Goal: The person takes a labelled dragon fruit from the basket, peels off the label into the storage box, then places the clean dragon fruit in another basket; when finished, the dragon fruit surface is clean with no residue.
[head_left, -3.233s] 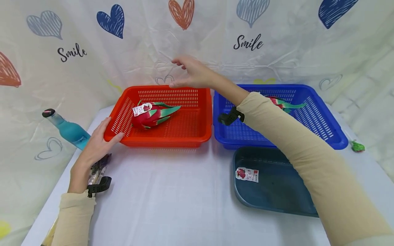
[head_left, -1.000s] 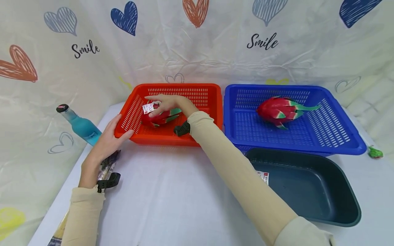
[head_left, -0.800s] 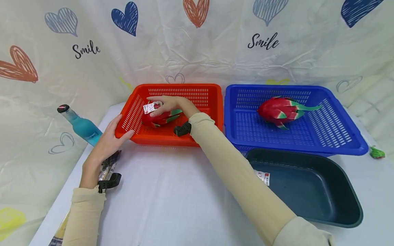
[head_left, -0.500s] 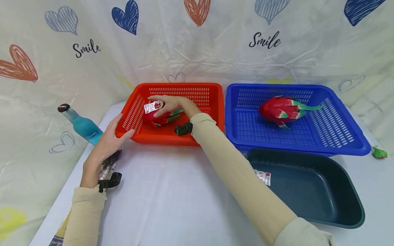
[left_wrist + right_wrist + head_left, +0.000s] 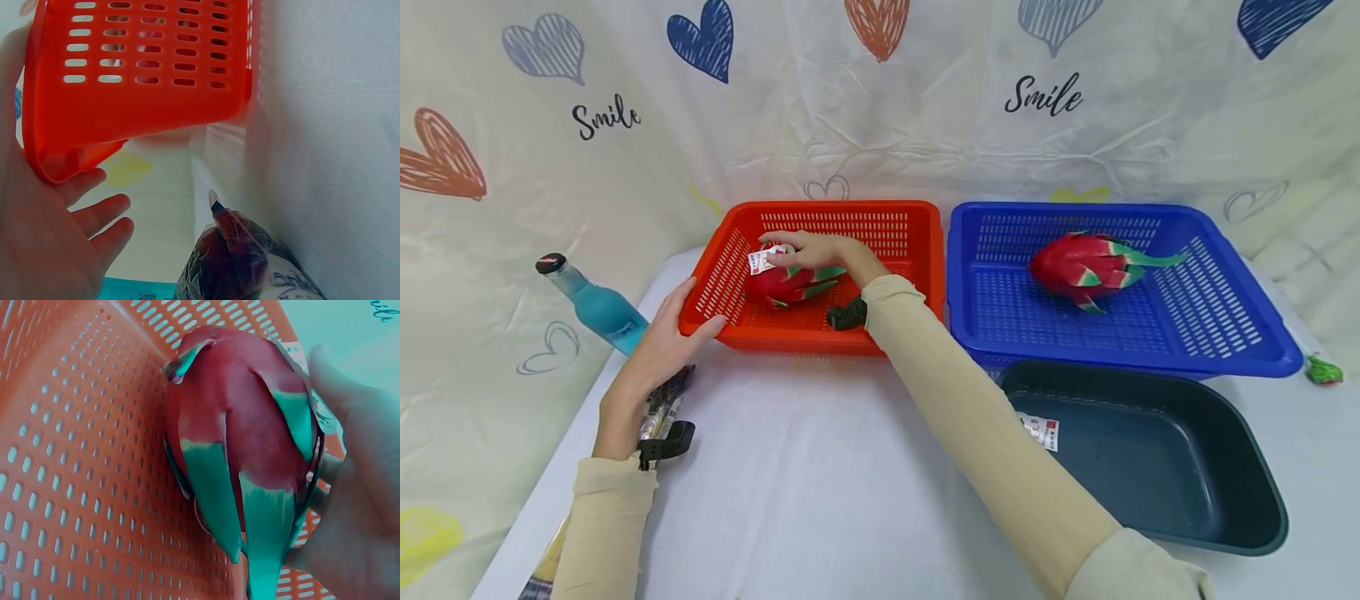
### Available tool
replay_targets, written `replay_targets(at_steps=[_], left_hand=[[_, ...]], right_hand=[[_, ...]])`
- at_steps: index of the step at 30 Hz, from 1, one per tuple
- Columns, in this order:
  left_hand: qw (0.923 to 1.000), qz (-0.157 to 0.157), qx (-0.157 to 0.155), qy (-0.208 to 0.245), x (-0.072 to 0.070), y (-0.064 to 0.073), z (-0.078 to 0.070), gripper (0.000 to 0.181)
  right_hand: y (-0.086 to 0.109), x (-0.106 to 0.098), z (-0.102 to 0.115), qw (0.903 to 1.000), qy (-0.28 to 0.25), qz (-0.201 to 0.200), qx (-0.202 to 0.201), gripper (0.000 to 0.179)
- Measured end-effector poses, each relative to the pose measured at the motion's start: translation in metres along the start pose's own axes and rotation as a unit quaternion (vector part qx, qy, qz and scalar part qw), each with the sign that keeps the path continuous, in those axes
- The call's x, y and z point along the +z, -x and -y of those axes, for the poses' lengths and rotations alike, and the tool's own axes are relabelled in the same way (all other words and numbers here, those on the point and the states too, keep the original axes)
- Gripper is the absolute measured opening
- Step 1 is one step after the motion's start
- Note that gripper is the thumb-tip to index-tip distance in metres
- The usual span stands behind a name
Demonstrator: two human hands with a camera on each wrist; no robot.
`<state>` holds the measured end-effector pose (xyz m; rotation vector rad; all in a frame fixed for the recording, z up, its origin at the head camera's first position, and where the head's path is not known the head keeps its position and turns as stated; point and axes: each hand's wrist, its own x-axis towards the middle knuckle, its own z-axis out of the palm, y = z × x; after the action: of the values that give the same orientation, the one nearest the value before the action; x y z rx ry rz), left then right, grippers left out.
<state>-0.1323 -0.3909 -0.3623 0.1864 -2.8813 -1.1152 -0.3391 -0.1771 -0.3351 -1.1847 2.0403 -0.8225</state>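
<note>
A red dragon fruit (image 5: 250,412) with green-tipped scales lies in the red basket (image 5: 904,325). My right hand (image 5: 823,250) holds its far side, fingers round behind it and thumb across the white printed label (image 5: 762,261) on its upper left. In the right wrist view the label's edge shows between fruit and thumb. At the basket's front left corner, my left hand (image 5: 658,346) rests on the rim with thumb and fingers spread and fairly straight. The left wrist view shows those fingers beside the corner. A second dragon fruit (image 5: 1086,267) lies in the blue basket (image 5: 1000,337).
A dark green tub (image 5: 1150,458) stands in front of the blue basket, with another printed label (image 5: 1039,432) inside it. To the left are a bottle of blue liquid (image 5: 606,312) and a plastic-wrapped item (image 5: 231,259). A small green object (image 5: 1322,370) lies far right.
My right hand has come down from above the red basket's back rim onto the dragon fruit. Its thumb has then shifted up over the label. My left hand stays at the corner.
</note>
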Motion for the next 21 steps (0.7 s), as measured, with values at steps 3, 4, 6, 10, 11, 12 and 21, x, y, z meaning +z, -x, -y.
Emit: replay_targets(at_steps=[3,4,6,10,11,12,21], left_hand=[[1.0000,0.002,-0.001,-0.001,-0.0004,-0.0009,0.0000,0.092],[1.0000,0.003,-0.001,-0.001,-0.0007,-0.0008,-0.0002,0.092],[1.0000,0.004,-0.001,0.001,-0.0011,-0.0007,-0.0005,0.091],[1.0000,0.001,0.000,0.004,-0.0009,-0.0005,-0.0011,0.091],[1.0000,0.001,0.000,0.004,-0.0007,-0.0005,-0.0012,0.091],[1.0000,0.002,-0.001,0.004,-0.0006,-0.0004,-0.0013,0.091],[0.9999,0.006,0.000,0.011,-0.0004,0.0018,-0.0017,0.090]], right_hand=[[-0.0006,-0.0012,-0.0005,1.0000,0.002,-0.002,-0.008,0.063],[-0.0008,-0.0015,-0.0007,0.9999,0.002,-0.003,-0.012,0.064],[-0.0011,-0.0018,-0.0008,0.9999,0.002,-0.003,-0.017,0.065],[-0.0006,-0.0014,-0.0008,0.9997,-0.011,-0.006,-0.019,0.066],[-0.0006,-0.0011,-0.0008,0.9997,-0.014,-0.006,-0.017,0.067],[-0.0008,-0.0008,-0.0010,0.9997,-0.016,-0.006,-0.015,0.068],[-0.0050,0.0003,-0.0040,0.9992,0.033,0.000,-0.023,0.081]])
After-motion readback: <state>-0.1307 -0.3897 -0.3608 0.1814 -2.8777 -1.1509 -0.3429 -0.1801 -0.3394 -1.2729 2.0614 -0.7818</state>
